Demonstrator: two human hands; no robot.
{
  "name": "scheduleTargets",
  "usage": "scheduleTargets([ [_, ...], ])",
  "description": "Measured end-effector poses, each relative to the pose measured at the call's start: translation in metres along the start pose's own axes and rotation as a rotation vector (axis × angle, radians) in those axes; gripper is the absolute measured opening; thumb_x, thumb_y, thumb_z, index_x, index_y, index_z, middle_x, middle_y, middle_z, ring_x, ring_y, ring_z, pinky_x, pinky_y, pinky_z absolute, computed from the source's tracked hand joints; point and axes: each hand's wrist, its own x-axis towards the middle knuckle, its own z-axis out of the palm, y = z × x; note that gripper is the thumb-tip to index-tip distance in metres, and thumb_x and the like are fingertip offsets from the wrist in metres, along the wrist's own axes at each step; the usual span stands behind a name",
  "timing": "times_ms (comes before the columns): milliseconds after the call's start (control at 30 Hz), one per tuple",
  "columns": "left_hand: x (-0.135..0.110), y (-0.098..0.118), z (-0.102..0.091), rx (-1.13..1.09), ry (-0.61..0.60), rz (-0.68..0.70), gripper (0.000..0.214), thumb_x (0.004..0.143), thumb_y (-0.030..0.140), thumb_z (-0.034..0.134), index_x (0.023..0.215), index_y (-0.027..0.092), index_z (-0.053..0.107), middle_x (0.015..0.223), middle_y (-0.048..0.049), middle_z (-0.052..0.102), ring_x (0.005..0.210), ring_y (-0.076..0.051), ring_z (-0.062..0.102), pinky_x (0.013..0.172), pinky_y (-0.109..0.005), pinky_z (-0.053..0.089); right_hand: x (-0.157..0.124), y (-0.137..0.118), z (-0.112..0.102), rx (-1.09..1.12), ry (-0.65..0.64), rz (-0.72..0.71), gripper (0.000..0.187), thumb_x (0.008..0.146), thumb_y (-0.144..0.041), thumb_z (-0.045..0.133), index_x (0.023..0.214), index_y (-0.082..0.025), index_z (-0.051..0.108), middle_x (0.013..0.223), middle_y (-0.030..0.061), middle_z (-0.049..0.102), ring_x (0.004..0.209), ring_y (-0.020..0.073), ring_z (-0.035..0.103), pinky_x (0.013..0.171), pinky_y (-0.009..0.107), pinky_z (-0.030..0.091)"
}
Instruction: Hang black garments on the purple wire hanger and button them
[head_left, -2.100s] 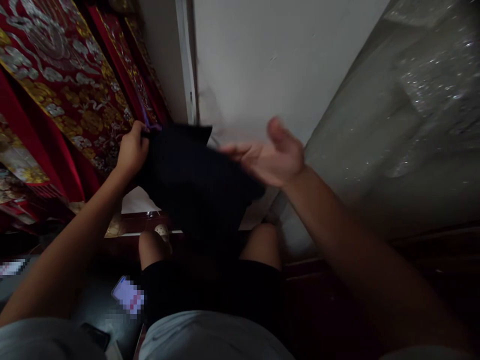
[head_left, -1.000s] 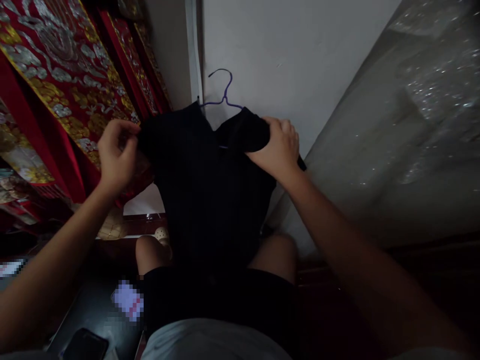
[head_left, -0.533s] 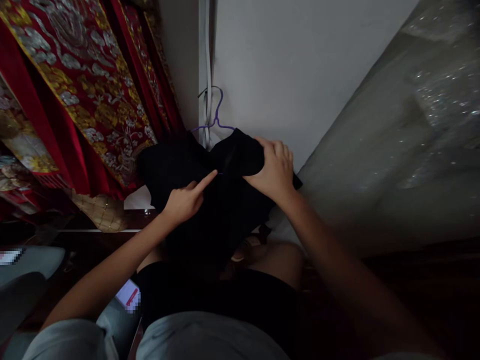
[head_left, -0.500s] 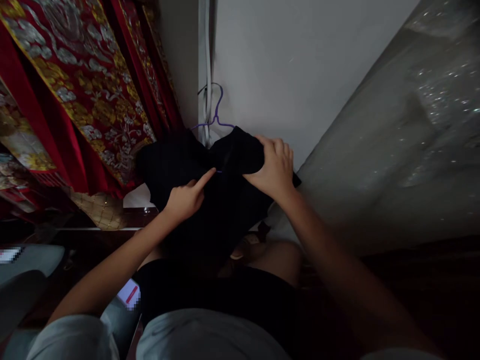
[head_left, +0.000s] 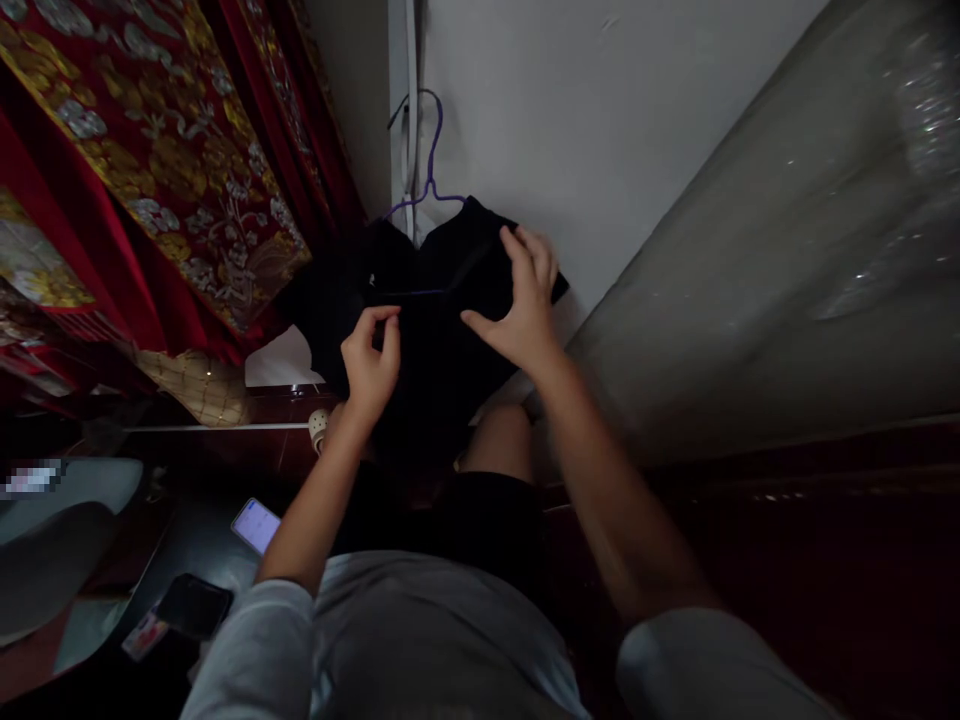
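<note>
A black shirt (head_left: 420, 370) hangs on a purple clothes hanger (head_left: 433, 188), whose hook is caught on a pale cable at the wall. My left hand (head_left: 369, 365) is at the shirt's front, just below the hanger's lower bar. Its thumb and index finger come together in a pinch that appears to be on the dark cloth. Over the shirt's right side is my right hand (head_left: 529, 305), thumb and fingers spread apart, with fingertips near the shoulder. Dark fabric hides the shirt's folds and most of the hanger's arms.
Red embroidered cloth (head_left: 187, 170) hangs at the left. A grey plastic-covered surface (head_left: 750, 300) slants along the right. At lower left, a lit phone (head_left: 256, 525) and a dark phone-like object (head_left: 193, 605) lie on a dark surface near a grey chair (head_left: 56, 560).
My left index finger, stretched out before, has curled to the thumb. My right hand has loosened from the shirt's shoulder and its fingers have spread. The view has shifted, showing the hanger higher.
</note>
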Motion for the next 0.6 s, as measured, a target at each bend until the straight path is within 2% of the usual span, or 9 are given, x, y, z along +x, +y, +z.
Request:
scheduleTargets([
  [67, -0.015, 0.01, 0.007, -0.159, 0.023, -0.11, 0.024, 0.107, 0.039, 0.061, 0.113, 0.018, 0.07, 0.086, -0.0028, 0.065, 0.071, -0.013, 0.062, 0.068, -0.022, 0.056, -0.023, -0.023, 0.02, 0.196, 0.103, 0.112, 0.063, 0.082, -0.028, 0.073, 0.141, -0.019, 0.052, 0.145, 0.0151, 0.052, 0.134, 0.0259, 0.049, 0.114, 0.043, 0.042],
  [100, -0.022, 0.015, 0.01, -0.24, 0.022, -0.165, 0.026, 0.105, 0.042, 0.064, 0.115, 0.019, 0.069, 0.083, -0.0014, 0.062, 0.066, -0.011, 0.058, 0.062, -0.021, 0.054, -0.038, -0.034, 0.033, 0.288, 0.186, 0.262, 0.051, 0.083, -0.029, 0.071, 0.13, -0.016, 0.056, 0.132, 0.0143, 0.058, 0.116, 0.0222, 0.057, 0.099, 0.038, 0.049],
  [167, -0.037, 0.023, 0.012, -0.379, 0.037, -0.262, 0.031, 0.102, 0.046, 0.069, 0.119, 0.02, 0.067, 0.078, 0.0008, 0.057, 0.059, -0.009, 0.053, 0.053, -0.018, 0.05, -0.071, -0.05, 0.06, 0.371, 0.258, 0.624, 0.042, 0.072, -0.03, 0.075, 0.108, -0.016, 0.057, 0.108, 0.0086, 0.06, 0.093, 0.0179, 0.055, 0.085, 0.032, 0.049],
  [233, -0.048, 0.028, 0.011, -0.471, 0.089, -0.349, 0.034, 0.099, 0.045, 0.073, 0.123, 0.023, 0.063, 0.074, 0.0032, 0.054, 0.055, -0.008, 0.051, 0.051, -0.017, 0.047, -0.101, -0.057, 0.08, 0.492, 0.095, 0.8, 0.025, 0.076, -0.038, 0.069, 0.084, -0.018, 0.056, 0.077, 0.0024, 0.056, 0.07, 0.0152, 0.051, 0.064, 0.029, 0.045],
  [300, -0.057, 0.028, 0.008, -0.53, 0.134, -0.421, 0.041, 0.096, 0.04, 0.077, 0.129, 0.025, 0.057, 0.074, 0.0046, 0.056, 0.057, -0.008, 0.053, 0.055, -0.017, 0.049, -0.123, -0.058, 0.088, 0.707, -0.17, 0.998, 0.031, 0.081, -0.049, 0.061, 0.073, -0.019, 0.055, 0.064, 0.0007, 0.053, 0.057, 0.0133, 0.046, 0.053, 0.026, 0.036],
  [333, -0.059, 0.027, 0.006, -0.553, 0.145, -0.448, 0.045, 0.094, 0.037, 0.078, 0.131, 0.026, 0.055, 0.076, 0.0044, 0.059, 0.06, -0.008, 0.057, 0.06, -0.017, 0.051, -0.13, -0.057, 0.088, 0.78, -0.252, 1.065, 0.036, 0.082, -0.052, 0.058, 0.07, -0.019, 0.055, 0.062, 0.0013, 0.054, 0.054, 0.0127, 0.045, 0.051, 0.026, 0.033],
  [400, -0.063, 0.02, 0.002, -0.594, 0.129, -0.493, 0.047, 0.092, 0.031, 0.077, 0.132, 0.026, 0.053, 0.087, 0.0016, 0.066, 0.073, -0.01, 0.064, 0.071, -0.02, 0.056, -0.135, -0.055, 0.08, 0.803, -0.27, 1.097, 0.037, 0.078, -0.053, 0.059, 0.066, -0.018, 0.057, 0.062, 0.0027, 0.058, 0.055, 0.0122, 0.046, 0.051, 0.025, 0.031],
  [467, -0.067, 0.01, -0.002, -0.609, 0.05, -0.555, 0.038, 0.09, 0.024, 0.071, 0.125, 0.022, 0.057, 0.095, -0.0018, 0.07, 0.083, -0.012, 0.068, 0.08, -0.023, 0.057, -0.133, -0.054, 0.069, 0.748, -0.233, 1.035, 0.034, 0.075, -0.05, 0.059, 0.062, -0.018, 0.056, 0.06, 0.0022, 0.056, 0.055, 0.0112, 0.045, 0.052, 0.024, 0.029],
  [600, -0.078, -0.005, -0.011, -0.573, -0.304, -0.65, 0.03, 0.076, 0.012, 0.067, 0.106, 0.016, 0.063, 0.099, -0.0053, 0.072, 0.095, -0.018, 0.071, 0.09, -0.029, 0.056, -0.128, -0.06, 0.056, 0.722, -0.285, 0.953, 0.035, 0.074, -0.05, 0.057, 0.057, -0.02, 0.053, 0.052, -0.0014, 0.044, 0.05, 0.0094, 0.036, 0.052, 0.025, 0.025],
])
